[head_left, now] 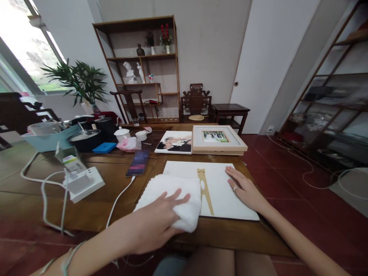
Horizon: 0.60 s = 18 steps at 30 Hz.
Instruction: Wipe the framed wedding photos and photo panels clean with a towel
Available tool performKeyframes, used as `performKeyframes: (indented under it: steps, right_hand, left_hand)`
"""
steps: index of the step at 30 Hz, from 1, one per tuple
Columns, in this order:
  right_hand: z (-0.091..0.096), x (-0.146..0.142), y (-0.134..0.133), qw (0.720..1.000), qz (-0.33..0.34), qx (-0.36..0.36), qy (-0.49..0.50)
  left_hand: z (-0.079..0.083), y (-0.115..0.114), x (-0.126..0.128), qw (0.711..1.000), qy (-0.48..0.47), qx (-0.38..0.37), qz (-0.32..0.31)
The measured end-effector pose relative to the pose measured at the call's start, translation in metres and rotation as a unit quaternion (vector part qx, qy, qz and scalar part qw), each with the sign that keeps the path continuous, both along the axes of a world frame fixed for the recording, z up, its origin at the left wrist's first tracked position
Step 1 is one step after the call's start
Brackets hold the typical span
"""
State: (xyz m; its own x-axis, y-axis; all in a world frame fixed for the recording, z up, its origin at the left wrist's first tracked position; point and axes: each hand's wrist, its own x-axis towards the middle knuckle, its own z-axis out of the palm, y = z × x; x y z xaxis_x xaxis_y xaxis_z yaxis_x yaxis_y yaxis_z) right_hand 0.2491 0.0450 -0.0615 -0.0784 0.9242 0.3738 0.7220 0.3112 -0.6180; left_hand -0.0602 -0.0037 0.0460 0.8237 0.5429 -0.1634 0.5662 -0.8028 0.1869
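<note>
A flat white panel [221, 191] lies near the front edge of the wooden table. Down its middle runs a slim tan piece [204, 189] with an oval hole and a top shaped like a small animal head. My left hand [165, 209] rests on a fluffy white towel [169, 188], thumb beneath its near edge and fingers over the top. That towel covers the panel's left part. On the panel's right side my right hand [241, 184] lies flat, fingers stretched out, a ring on one finger.
Behind the panel are a photo print [174, 142] and a pale wooden picture frame [220, 141]. To the left are a phone [138, 163] on a white cable, an open white box [84, 184], a blue box [104, 147], a teapot [122, 134], and a light-blue basin [48, 138].
</note>
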Motion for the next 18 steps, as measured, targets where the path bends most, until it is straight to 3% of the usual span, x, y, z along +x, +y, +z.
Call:
performKeyframes:
  steps: [4, 10, 13, 15, 18]
  right_hand:
    - [0.000, 0.000, 0.000, 1.000, -0.001, -0.001, 0.002]
    - [0.003, 0.000, 0.000, 1.000, -0.001, -0.019, -0.007]
    - [0.003, 0.000, 0.000, 1.000, 0.002, -0.015, -0.004]
    - [0.003, 0.000, 0.000, 1.000, 0.004, -0.008, -0.005]
    - [0.002, 0.000, 0.001, 1.000, 0.000, 0.001, -0.009]
  left_hand:
    - [-0.001, 0.006, -0.004, 1.000, -0.006, -0.004, -0.020]
    - [-0.034, 0.079, -0.005, 0.995, -0.059, 0.078, 0.005]
    - [-0.042, 0.108, -0.004, 0.993, -0.072, 0.088, 0.032]
    - [-0.042, 0.113, -0.002, 0.993, -0.071, 0.088, 0.035]
    - [-0.038, 0.097, 0.001, 0.994, -0.062, 0.088, 0.018]
